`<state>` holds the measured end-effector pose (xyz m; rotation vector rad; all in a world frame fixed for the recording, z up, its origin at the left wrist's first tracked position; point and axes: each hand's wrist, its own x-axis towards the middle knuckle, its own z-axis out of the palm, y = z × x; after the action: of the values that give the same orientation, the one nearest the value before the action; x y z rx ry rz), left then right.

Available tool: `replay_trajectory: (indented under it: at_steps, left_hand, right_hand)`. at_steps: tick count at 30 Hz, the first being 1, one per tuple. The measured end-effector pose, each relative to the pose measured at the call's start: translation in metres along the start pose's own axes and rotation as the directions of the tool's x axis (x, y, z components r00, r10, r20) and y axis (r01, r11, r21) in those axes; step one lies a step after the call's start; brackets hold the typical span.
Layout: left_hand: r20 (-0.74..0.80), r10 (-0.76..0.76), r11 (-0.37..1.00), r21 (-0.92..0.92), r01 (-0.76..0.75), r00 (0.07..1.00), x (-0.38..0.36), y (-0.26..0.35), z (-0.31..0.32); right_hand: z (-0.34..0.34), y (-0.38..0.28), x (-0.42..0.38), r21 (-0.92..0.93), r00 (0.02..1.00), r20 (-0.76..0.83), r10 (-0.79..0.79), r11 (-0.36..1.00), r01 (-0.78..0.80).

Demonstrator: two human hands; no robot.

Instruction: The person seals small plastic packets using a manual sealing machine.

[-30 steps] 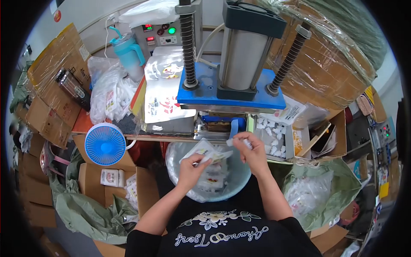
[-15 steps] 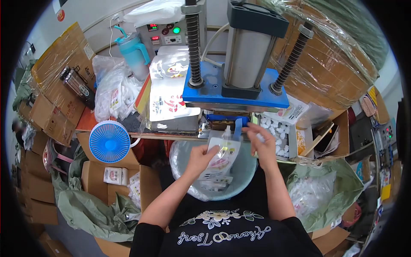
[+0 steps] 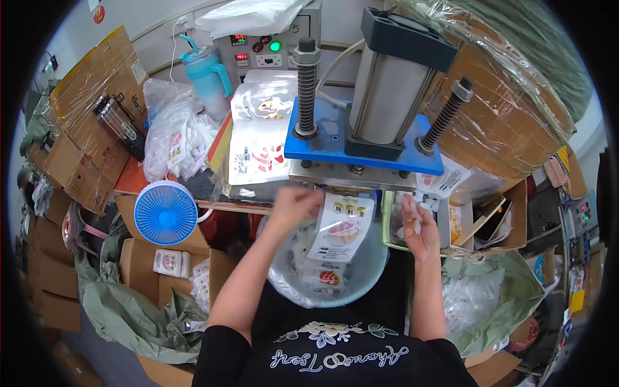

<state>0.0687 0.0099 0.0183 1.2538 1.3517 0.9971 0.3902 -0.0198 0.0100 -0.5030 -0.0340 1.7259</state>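
Two hands flank one printed pouch point(image 3: 342, 229), which is right in front of me with its upper end at the press point(image 3: 364, 153) and its body sloping down toward me above the basin point(image 3: 376, 274). Its long axis runs from the press toward my lap, the lower end leaning a little to my left. My left hand point(image 3: 295, 205) is the nearer one, just beside the pouch's upper left edge; it is blurred, and I cannot tell whether the fingertips meet or touch the film. My right hand point(image 3: 422, 237) is apart from the pouch, off to its right by the tray point(image 3: 387, 222), palm turned up and fingers partly curled. Something whitish shows at those fingers, but I cannot tell whether they grip it.

Below the pouch's lower end lie other pouches point(image 3: 325, 276) in the basin, with bare basin wall to their right. The press closes off the far side; the tray edge bounds the right. On my left, the bench edge point(image 3: 242, 206) runs toward the fan point(image 3: 166, 213).
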Motion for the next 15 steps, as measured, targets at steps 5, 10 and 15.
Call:
replay_trajectory:
  at_steps: [5, 10, 15]
  left_hand:
    - [-0.13, 0.507, 0.533, 0.824, -0.191, 0.852, 0.028, -0.036, -0.048]
    - [-0.038, 0.551, 0.455, 0.851, -0.261, 0.834, -0.036, -0.053, -0.045]
    - [-0.268, 0.677, 0.619, 0.711, -0.334, 0.685, -0.042, -0.024, -0.056]
  right_hand:
    - [-0.01, 0.001, 0.005, -0.001, 0.959, 0.204, 0.197, 0.98, -0.201]
    - [-0.007, -0.001, 0.0, -0.178, 0.987, 0.112, 0.119, 0.979, -0.098]
    - [0.014, 0.013, -0.013, -0.602, 0.997, 0.081, -0.012, 0.796, 0.059]
